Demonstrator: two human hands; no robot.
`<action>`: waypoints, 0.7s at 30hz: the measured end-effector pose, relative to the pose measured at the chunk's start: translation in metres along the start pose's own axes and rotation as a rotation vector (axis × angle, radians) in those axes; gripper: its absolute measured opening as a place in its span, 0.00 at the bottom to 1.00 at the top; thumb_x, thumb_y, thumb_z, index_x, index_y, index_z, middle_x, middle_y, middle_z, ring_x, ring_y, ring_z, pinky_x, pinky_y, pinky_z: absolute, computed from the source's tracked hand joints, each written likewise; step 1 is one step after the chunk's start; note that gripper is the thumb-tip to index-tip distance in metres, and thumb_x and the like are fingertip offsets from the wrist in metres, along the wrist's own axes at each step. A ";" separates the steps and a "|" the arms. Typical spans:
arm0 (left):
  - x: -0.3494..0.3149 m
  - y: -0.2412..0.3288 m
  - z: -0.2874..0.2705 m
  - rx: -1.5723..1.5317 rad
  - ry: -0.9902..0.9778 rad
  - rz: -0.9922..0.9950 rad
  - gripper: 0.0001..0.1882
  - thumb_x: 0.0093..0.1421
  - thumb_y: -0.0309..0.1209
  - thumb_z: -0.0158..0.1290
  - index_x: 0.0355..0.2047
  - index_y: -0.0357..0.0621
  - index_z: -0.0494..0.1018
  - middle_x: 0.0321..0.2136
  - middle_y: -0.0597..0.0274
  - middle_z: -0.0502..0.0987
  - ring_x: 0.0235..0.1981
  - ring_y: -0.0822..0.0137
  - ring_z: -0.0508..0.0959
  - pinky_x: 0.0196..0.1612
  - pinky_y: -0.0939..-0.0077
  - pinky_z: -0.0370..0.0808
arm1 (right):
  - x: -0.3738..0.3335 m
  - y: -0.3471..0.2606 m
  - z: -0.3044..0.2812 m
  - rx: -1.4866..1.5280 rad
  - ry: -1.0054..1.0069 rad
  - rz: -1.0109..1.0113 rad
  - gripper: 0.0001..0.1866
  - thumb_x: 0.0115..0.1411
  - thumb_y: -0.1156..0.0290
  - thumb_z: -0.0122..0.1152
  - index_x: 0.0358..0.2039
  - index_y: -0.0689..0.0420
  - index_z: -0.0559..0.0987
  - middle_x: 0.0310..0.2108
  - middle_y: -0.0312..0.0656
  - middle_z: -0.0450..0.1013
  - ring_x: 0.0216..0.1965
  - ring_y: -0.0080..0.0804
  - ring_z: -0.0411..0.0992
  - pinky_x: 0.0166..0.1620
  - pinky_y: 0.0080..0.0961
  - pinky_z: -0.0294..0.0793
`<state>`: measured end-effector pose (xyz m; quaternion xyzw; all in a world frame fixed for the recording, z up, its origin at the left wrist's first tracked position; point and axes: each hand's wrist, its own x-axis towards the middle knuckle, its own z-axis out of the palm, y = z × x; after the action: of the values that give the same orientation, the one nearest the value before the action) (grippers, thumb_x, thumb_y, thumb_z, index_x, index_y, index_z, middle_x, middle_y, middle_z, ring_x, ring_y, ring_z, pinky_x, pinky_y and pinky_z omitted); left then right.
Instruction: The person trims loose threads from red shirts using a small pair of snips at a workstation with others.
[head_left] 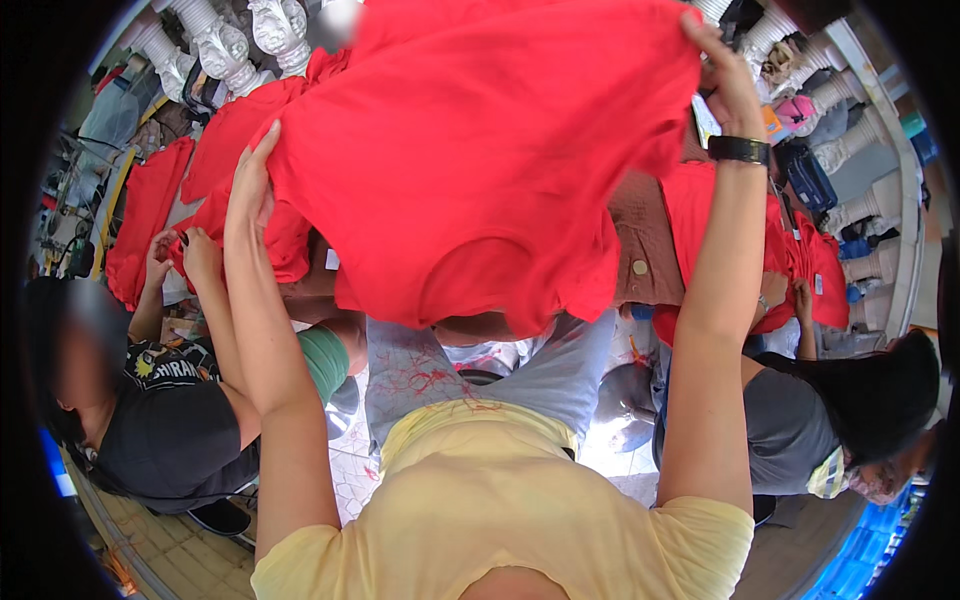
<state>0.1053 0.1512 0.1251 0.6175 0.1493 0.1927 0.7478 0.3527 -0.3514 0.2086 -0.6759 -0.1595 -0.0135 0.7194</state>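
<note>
So I'm looking down through the head cam from far away, and a big red shirt is taking up most of my view, hanging up in front of the chest and partly covering the brown cloth. Someone in a dark top is sitting on my left and another person is leaning in on my right, with more red clothes lying on both sides. White carved posts are standing along the back. The main thing I'm eyeing is how the shirt is lying: its neck hole is facing my belly and its length seems to be running away from me, tilting up to the right. My left hand is grasping the left edge, sitting lower and nearer the neck hole; some of that grip is hiding behind cloth. My right hand, wearing a black wristband, is pinching the far right corner. Tiny red threads are littering my lap.
</note>
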 end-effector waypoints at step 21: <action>0.022 0.039 -0.050 0.324 0.139 0.408 0.16 0.64 0.30 0.60 0.51 0.40 0.77 0.42 0.60 0.82 0.39 0.76 0.79 0.35 0.88 0.71 | -0.066 0.032 0.008 -0.098 0.141 -0.059 0.12 0.57 0.63 0.74 0.33 0.55 0.80 0.22 0.23 0.70 0.18 0.09 0.59 0.21 0.15 0.52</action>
<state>0.0971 0.2114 0.1540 0.7317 0.1017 0.3549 0.5731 0.2955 -0.3540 0.1618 -0.7025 -0.1276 -0.0902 0.6943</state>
